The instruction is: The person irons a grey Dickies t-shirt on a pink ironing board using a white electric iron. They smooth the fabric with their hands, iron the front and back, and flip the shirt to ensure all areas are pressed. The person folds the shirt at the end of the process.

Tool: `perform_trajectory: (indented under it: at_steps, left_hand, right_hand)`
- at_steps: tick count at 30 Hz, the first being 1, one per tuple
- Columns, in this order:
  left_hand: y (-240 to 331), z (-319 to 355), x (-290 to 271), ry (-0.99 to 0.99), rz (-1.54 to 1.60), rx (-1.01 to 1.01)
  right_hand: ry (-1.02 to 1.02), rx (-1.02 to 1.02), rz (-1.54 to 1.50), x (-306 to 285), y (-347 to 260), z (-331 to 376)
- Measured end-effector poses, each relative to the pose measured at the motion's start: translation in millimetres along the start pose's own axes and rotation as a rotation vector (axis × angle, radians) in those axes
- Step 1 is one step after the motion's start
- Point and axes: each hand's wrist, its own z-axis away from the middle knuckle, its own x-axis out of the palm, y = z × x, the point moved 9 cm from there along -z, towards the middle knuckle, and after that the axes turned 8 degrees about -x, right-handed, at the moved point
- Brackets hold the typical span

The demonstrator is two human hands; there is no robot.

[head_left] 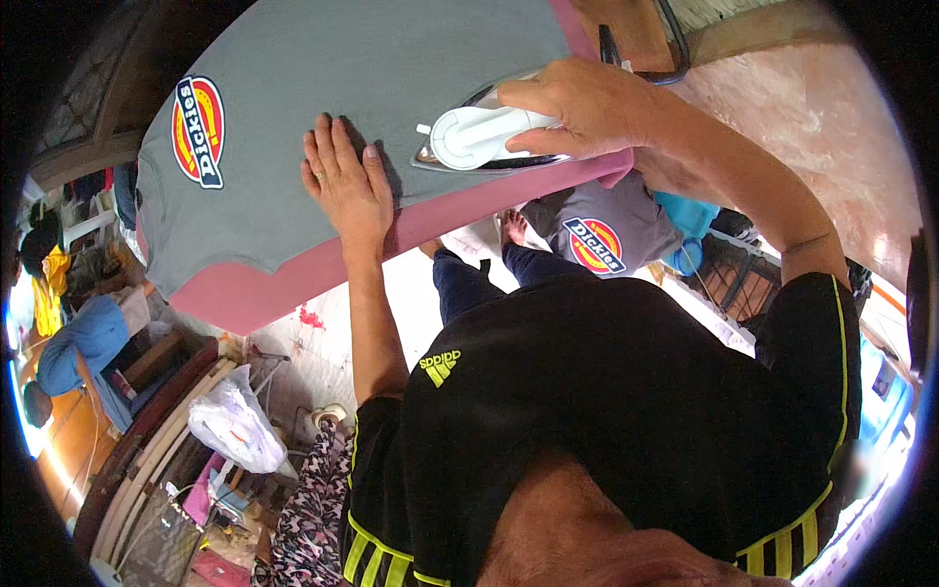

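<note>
- The right hand (587, 103) closes its grip around the handle of a white iron (479, 137), which rests flat on a grey shirt (362, 68).
- The left hand (347, 181) lies open and flat on the shirt, just beside the iron's tip, gripping nothing.
- The shirt is spread over a pink ironing board (293, 284).
- The iron's rear is hidden under the right hand; the shirt's top is cut off by the frame.
- A second grey shirt (597, 230) lies below the board, partly hidden.
</note>
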Motion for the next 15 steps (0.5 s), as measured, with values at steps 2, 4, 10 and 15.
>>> perform_trajectory:
  at_steps: [2,4,10,15]
  left_hand:
    - [-3,1,-3,-0.004,-0.031,0.002]
    - [11,-4,10,0.023,-0.015,-0.019]
    - [38,-10,9,0.009,-0.023,0.087]
    - [149,-34,23,-0.058,0.275,0.467]
  right_hand:
    - [-0.051,0.078,0.027,2,3,7]
    - [0.172,-0.023,0.094,-16,28,36]
    - [0.563,0.005,0.075,-24,53,112]
    - [0.743,0.551,-0.408,-36,119,159]
